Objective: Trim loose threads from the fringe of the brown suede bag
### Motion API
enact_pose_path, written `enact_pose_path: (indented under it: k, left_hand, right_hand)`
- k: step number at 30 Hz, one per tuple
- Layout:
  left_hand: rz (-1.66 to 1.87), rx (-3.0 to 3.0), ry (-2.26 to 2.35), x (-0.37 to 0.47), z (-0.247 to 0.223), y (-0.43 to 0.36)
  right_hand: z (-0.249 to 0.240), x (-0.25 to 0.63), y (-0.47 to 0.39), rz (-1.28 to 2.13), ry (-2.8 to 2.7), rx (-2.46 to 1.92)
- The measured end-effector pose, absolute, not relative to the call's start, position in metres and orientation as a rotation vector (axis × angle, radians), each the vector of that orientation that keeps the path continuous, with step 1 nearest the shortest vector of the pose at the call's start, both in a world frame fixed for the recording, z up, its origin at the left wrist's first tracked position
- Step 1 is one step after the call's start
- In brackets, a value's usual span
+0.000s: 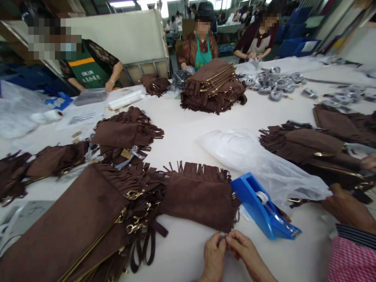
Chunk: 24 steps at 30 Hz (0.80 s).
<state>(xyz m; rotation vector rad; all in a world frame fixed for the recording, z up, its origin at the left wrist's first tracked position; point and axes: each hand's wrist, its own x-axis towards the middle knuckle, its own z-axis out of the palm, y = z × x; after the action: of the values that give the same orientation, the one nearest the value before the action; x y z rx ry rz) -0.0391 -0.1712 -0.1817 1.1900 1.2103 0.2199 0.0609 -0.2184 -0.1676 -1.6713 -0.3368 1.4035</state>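
- Pinching something tiny, too small to tell, left hand (214,256) and right hand (245,250) meet fingertip to fingertip.
- Blue tape dispenser (263,209) sits just beyond on the table (182,125).

A broad white work table (182,125) fills the view. At eleven o'clock a pale upright partition board (123,37) stands behind it. At twelve, bright ceiling strip lights (123,3) glow over further tables. At one o'clock, stacked blue plastic crates (296,43) line a dim aisle.
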Motion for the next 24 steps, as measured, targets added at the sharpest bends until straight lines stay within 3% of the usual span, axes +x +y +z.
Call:
enact_pose_path:
  k: [20, 24]
  left_hand:
    - [-0.076, 1.745, 1.144, -0.051, -0.185, -0.181]
    - [-0.112, 1.63, 1.192, -0.062, -0.187, -0.118]
  right_hand:
    - [-0.209, 0.055, -0.227, 1.538, 0.101, -1.878]
    - [-0.212, 0.052, -0.224, 1.483, 0.01, -1.836]
